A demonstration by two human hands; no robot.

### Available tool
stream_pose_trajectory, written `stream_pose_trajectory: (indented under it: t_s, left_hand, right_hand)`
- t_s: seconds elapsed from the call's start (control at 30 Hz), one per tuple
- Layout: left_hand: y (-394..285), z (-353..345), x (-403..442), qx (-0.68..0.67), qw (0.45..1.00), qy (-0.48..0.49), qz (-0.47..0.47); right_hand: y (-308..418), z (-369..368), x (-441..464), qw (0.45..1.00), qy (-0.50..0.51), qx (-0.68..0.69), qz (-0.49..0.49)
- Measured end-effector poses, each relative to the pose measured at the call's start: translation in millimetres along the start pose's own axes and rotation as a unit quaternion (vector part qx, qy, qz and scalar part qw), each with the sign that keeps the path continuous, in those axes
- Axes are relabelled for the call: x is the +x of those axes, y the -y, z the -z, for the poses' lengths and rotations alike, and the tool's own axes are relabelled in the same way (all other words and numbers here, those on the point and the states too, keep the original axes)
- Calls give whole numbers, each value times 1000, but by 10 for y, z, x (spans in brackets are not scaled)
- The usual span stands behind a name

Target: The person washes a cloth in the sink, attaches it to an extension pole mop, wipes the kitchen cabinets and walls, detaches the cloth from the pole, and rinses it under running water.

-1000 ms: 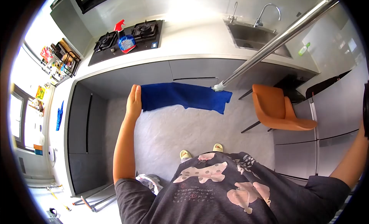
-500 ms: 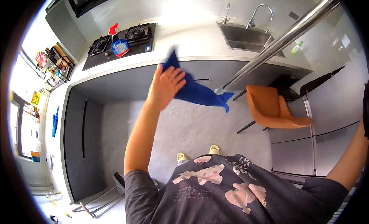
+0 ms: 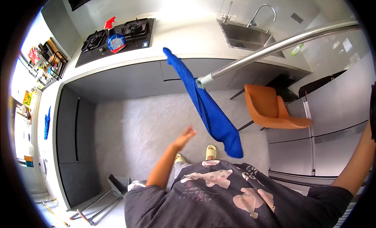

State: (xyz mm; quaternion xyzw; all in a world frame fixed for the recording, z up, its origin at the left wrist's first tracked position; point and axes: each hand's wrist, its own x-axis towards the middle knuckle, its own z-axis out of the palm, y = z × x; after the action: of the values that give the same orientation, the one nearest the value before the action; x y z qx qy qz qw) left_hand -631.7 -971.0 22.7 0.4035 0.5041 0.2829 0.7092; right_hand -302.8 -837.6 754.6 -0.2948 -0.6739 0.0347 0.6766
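Note:
My left hand [image 3: 184,138] hovers in front of my body, a little blurred, fingers stretched out and holding nothing. To its right is a long blue cloth [image 3: 209,110], partly twisted, stretching from near the counter edge down toward my slippers. The grey end of a shiny metal pole [image 3: 282,46] meets the cloth near its upper part; how the two are joined, if at all, I cannot tell. My right forearm [image 3: 358,161] reaches up along the right edge with a black band at the wrist. The right hand itself lies outside the picture.
An orange chair [image 3: 270,108] stands right of the cloth, beside the grey fridge [image 3: 340,122]. Along the counter [image 3: 184,36] are a gas stove [image 3: 135,30] with a spray bottle [image 3: 116,42] and a sink [image 3: 250,38]. A long-handled dustpan [image 3: 119,185] stands at lower left.
My left hand has let go of the blue cloth and dropped toward my body. The cloth has swung lengthwise, its lower end now closer to me. The pole has tilted flatter, its tip shifted left.

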Motion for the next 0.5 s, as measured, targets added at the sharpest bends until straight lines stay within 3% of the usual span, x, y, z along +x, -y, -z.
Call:
stream_pose_trajectory:
  t_s: [0.1, 0.17, 0.2, 0.23, 0.27, 0.3, 0.33, 0.37, 0.4, 0.43, 0.5]
  left_hand:
    - [-5, -548, 28, -189, 967, 169, 8]
    - [-157, -510, 84, -306, 916, 260, 25]
    - [-280, -395, 56, -344, 906, 237, 76]
    - [-589, -185, -83, -272, 943, 182, 53]
    - [-728, -13, 7, -173, 981, 63, 66]
    - [-1141, 133, -134, -88, 996, -14, -11]
    - [-1161, 418, 83, -8, 992, -17, -123]
    - [-1409, 575, 145, 126, 972, -93, -176]
    - [-1993, 462, -122, 316, 906, -144, -241]
    - [-2328, 313, -244, 499, 805, -241, -212]
    - [-2516, 93, -287, 592, 685, -289, -312]
  right_hand:
    - [32, 73, 16, 999, -36, -26, 19]
    - [45, 100, 5, 997, -63, -41, 32]
    - [47, 102, -7, 995, -77, -48, 38]
    - [44, 123, -28, 993, -93, -54, 46]
    - [55, 130, -64, 991, -109, -62, 53]
    - [43, 107, -123, 988, -130, -64, 60]
    - [43, 99, -144, 984, -144, -75, 66]
    - [39, 70, -197, 982, -160, -77, 72]
    - [33, 22, -287, 978, -175, -76, 81]
    - [-4, -68, -400, 976, -193, -66, 80]
    - [-81, -246, -605, 967, -241, -33, 79]
